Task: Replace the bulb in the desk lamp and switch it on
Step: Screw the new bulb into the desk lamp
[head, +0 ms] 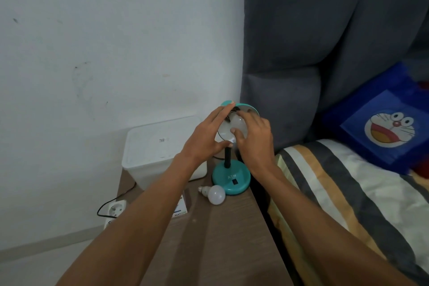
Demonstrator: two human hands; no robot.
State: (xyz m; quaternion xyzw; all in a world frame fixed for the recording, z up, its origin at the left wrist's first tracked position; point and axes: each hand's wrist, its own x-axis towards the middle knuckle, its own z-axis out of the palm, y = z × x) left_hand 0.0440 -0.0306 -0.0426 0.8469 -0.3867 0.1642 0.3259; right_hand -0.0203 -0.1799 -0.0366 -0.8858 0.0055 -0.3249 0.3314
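Head view: both hands (232,137) around bulb (238,123) inside lampshade (226,130).

A teal round metal lamp shade (226,103) with pale white lining sits under the fingertips; a frosted white bulb (238,123) between them. Below, a teal round base (228,176). Right: striped grey, cream and tan bedsheet (336,181), blue cartoon-cat pillow (380,123).

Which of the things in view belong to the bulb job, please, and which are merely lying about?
Job: lamp; bulb in shade; loose bulb; left hand; right hand.
Lying about: white box; socket strip; pillow; carton.
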